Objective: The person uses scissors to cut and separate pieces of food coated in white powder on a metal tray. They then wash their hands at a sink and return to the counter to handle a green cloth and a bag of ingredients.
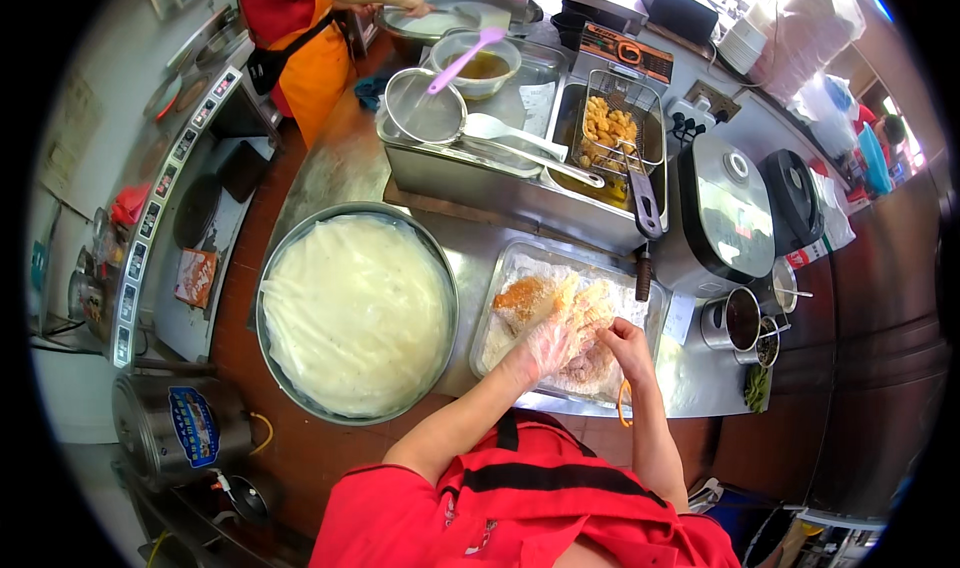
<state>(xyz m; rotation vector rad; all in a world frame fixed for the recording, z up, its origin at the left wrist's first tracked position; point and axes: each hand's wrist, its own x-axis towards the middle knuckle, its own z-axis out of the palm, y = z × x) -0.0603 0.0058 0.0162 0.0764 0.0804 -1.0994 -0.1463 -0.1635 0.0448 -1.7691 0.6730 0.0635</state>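
My left hand wears a clear plastic glove, its fingers thickly crusted with pale flour and batter. It is over a rectangular metal tray of white flour. My bare right hand meets it from the right, thumb and fingers pinched at the crusted glove fingers. Whether the left hand has food under the crust is hidden. In the tray, an orange-brown coated piece of food lies left of the hands. A floured pinkish piece is just below them.
A large round pan of white sheeting or batter stands left. Behind the tray is a deep fryer with a basket of fried pieces and a sieve. A rice cooker and metal cups stand right. A co-worker works beyond.
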